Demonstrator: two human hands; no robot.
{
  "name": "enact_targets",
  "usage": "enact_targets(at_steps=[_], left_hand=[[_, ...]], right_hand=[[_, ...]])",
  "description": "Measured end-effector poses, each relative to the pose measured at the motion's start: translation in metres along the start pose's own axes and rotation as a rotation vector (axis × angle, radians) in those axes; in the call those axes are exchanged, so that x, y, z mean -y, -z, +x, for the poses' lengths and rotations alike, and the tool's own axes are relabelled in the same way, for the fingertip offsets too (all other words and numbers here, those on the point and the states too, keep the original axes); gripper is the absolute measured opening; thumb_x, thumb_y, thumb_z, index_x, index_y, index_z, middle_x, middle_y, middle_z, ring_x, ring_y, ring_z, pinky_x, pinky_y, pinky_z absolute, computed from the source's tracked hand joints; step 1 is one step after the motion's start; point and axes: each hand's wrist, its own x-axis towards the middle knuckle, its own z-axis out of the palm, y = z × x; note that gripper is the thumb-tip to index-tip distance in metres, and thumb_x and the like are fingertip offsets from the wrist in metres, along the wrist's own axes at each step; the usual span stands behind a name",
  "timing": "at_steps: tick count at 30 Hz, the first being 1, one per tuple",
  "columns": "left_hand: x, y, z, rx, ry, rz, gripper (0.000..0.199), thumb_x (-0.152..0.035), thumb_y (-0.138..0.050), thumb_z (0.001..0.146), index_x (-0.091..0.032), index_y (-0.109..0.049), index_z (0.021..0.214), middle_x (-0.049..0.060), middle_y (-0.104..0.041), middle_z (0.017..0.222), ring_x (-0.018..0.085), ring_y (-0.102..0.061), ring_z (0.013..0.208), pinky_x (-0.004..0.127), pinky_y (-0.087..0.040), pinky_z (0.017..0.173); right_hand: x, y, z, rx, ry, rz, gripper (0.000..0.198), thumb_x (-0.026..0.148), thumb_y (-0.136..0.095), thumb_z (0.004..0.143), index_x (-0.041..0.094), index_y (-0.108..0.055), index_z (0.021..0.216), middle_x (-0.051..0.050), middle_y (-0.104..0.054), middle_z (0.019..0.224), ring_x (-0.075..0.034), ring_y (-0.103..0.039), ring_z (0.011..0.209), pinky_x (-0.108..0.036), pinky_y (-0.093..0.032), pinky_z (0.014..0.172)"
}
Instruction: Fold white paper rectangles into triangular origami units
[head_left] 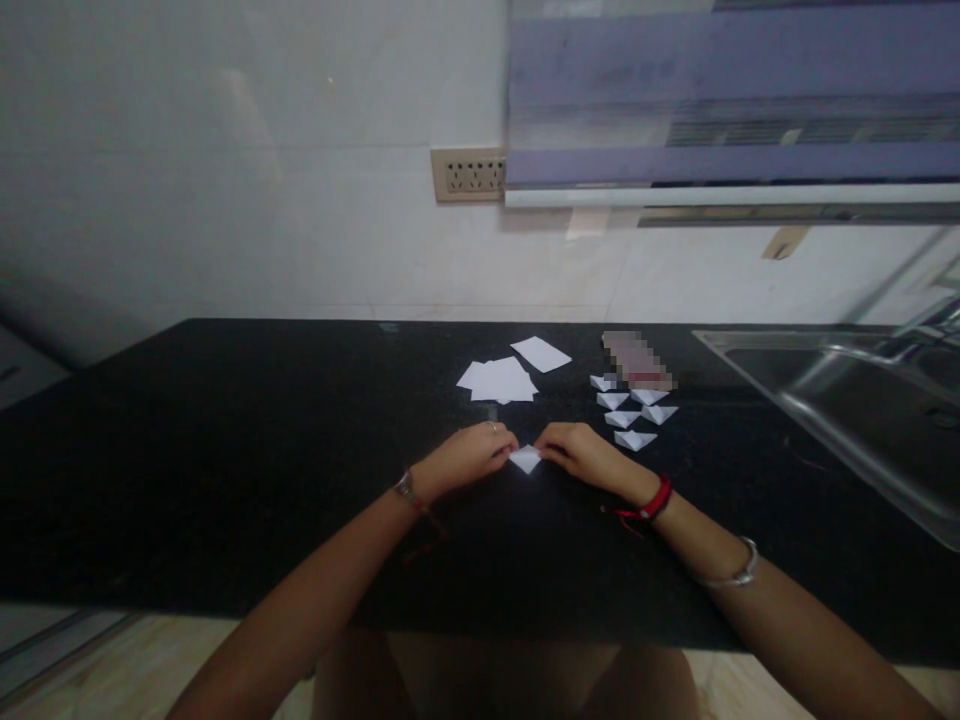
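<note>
A small piece of folded white paper (527, 459), diamond-shaped from above, is between my hands just over the black countertop. My left hand (480, 450) pinches its left corner with bent fingers. On the opposite corner, the fingertips of my right hand (574, 447) are closed too. Beyond my hands lies a loose pile of white paper sheets (501, 380), with a single sheet (541, 354) behind it. Several folded paper boats (635, 439) stand in a cluster to the right of my right hand.
A pixelated flat object (637, 360) lies behind the paper boats. At the right a steel sink (795, 400) is set into the black countertop (225, 480). A tiled wall with a socket strip (471, 176) rises at the back, partly covered by a purple-and-white hanging (600, 80).
</note>
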Motion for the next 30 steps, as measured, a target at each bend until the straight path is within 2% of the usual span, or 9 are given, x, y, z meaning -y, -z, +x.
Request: enact_targets(at_steps=[4,9,17,20,23,26,30], left_hand=[[-0.001,0.003,-0.001,0.029,-0.065,0.092,0.016,-0.018,-0.039,0.082,-0.017,-0.054,0.088,0.003,-0.053,0.088,0.013,-0.049,0.083,0.023,-0.040,0.072],[0.002,0.001,-0.002,0.046,-0.073,0.178,0.016,-0.018,-0.039,0.081,-0.017,-0.055,0.082,0.003,-0.052,0.086,0.014,-0.049,0.080,0.023,-0.040,0.070],[0.004,0.003,-0.006,0.063,-0.059,0.092,0.024,-0.011,-0.039,0.078,-0.020,-0.058,0.088,0.002,-0.053,0.093,0.013,-0.048,0.086,0.023,-0.039,0.076],[0.009,0.003,-0.008,0.070,-0.057,0.045,0.031,-0.008,-0.039,0.076,-0.022,-0.059,0.094,0.002,-0.051,0.099,0.013,-0.045,0.092,0.024,-0.037,0.081],[0.016,0.002,-0.011,0.096,-0.037,-0.011,0.037,-0.007,-0.040,0.075,-0.026,-0.059,0.100,0.002,-0.048,0.105,0.013,-0.043,0.095,0.027,-0.035,0.085],[0.020,0.002,-0.013,0.143,0.042,-0.028,0.039,-0.009,-0.041,0.076,-0.032,-0.057,0.103,0.002,-0.043,0.111,0.015,-0.041,0.100,0.033,-0.032,0.088],[0.018,0.002,-0.015,0.185,0.137,-0.025,0.039,-0.013,-0.039,0.078,-0.038,-0.054,0.105,0.001,-0.039,0.116,0.019,-0.035,0.107,0.039,-0.029,0.089]], right_hand=[[0.002,0.004,-0.002,0.071,0.104,-0.159,0.020,0.014,-0.041,0.082,0.013,-0.061,0.085,-0.008,-0.060,0.079,-0.015,-0.054,0.075,-0.025,-0.040,0.067],[0.009,0.005,-0.004,0.109,0.155,-0.335,0.022,0.013,-0.041,0.082,0.014,-0.062,0.088,-0.008,-0.058,0.079,-0.015,-0.053,0.073,-0.024,-0.039,0.064],[0.014,0.005,-0.006,0.144,0.157,-0.399,0.023,0.015,-0.039,0.084,0.015,-0.061,0.091,-0.008,-0.058,0.082,-0.015,-0.052,0.076,-0.025,-0.039,0.066],[0.018,0.006,-0.008,0.155,0.089,-0.368,0.027,0.019,-0.035,0.086,0.013,-0.061,0.086,-0.008,-0.057,0.080,-0.015,-0.052,0.072,-0.025,-0.039,0.065],[0.017,0.009,-0.011,0.176,0.037,-0.251,0.025,0.015,-0.037,0.083,0.013,-0.061,0.090,-0.008,-0.055,0.086,-0.014,-0.051,0.075,-0.024,-0.040,0.067],[0.011,0.013,-0.013,0.215,0.058,-0.098,0.029,0.008,-0.042,0.076,0.015,-0.059,0.099,-0.008,-0.051,0.096,-0.015,-0.048,0.088,-0.026,-0.039,0.077],[0.003,0.018,-0.014,0.246,0.082,0.013,0.035,0.006,-0.043,0.074,0.014,-0.057,0.104,-0.008,-0.049,0.103,-0.016,-0.045,0.096,-0.029,-0.035,0.086]])
